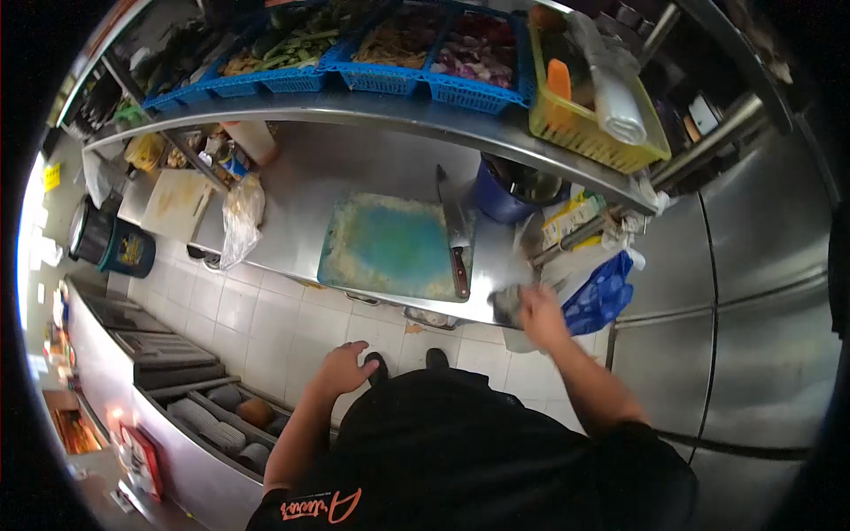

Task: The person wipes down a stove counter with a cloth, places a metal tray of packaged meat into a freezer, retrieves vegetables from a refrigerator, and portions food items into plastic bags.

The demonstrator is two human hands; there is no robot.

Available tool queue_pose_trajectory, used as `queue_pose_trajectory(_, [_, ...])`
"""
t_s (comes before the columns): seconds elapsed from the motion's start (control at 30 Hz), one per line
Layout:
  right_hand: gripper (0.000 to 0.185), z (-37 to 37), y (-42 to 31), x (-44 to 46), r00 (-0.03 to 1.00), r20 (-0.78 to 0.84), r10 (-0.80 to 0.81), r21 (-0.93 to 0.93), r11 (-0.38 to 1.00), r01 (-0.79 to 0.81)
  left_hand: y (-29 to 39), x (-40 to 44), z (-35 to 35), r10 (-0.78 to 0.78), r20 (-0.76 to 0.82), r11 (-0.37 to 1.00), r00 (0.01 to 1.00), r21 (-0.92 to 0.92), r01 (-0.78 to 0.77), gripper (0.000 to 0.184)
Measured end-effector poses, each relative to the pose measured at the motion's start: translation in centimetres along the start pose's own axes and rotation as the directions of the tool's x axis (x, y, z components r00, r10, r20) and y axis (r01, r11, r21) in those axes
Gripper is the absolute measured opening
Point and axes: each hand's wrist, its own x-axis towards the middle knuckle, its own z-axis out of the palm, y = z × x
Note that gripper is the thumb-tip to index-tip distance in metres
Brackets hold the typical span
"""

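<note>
My right hand [542, 317] is closed around a greyish cloth [507, 305] at the front edge of the steel counter [301, 168]; the hand is slightly blurred. My left hand [343, 366] hangs over the floor in front of the counter, fingers apart, holding nothing. Between the hands and farther back lies a worn green cutting board [387, 245]. A knife with a brown handle [459, 272] rests along the board's right side, its blade pointing away from me.
Behind the board stands a blue pot [506, 196]. A shelf [372, 116] above carries blue baskets [381, 81] and a yellow basket [602, 142]. Right of my hand is a blue bag [602, 294]. A clear plastic bag [243, 217] hangs over the edge at left.
</note>
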Motion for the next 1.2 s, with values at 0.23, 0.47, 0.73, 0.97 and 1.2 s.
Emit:
queue_pose_trajectory(0.23, [0.044,7.6,2.0,13.0,0.963,-0.038,0.266,-0.344,0.902,-0.262,-0.2,0.7,-3.6,0.071,0.195,0.989,0.978,0.115,-0.095,0.054])
queue_pose_trajectory(0.47, [0.052,7.9,-3.9,-1.5,0.95,-0.25,0.184,-0.156,0.961,-0.227,-3.9,6.0,-7.4,0.102,-0.187,0.994,0.977,0.055,-0.094,0.063])
queue_pose_trajectory(0.73, [0.038,3.6,-6.8,-12.8,0.752,0.145,0.642,0.224,0.719,-0.657,-6.4,12.8,-10.0,0.037,-0.312,0.956,0.949,0.288,0.058,0.081])
queue_pose_trajectory(0.97, [0.035,2.0,-17.6,-3.7,0.862,0.322,0.392,0.432,0.749,-0.502,-6.0,13.5,-10.1,0.056,-0.243,0.955,0.968,0.295,0.019,0.085])
queue_pose_trajectory(1.2, [0.044,1.6,-26.4,16.7,0.912,0.409,0.023,0.364,0.912,-0.187,-5.8,10.0,-10.7,0.088,-0.36,0.981,0.929,0.195,-0.017,0.077])
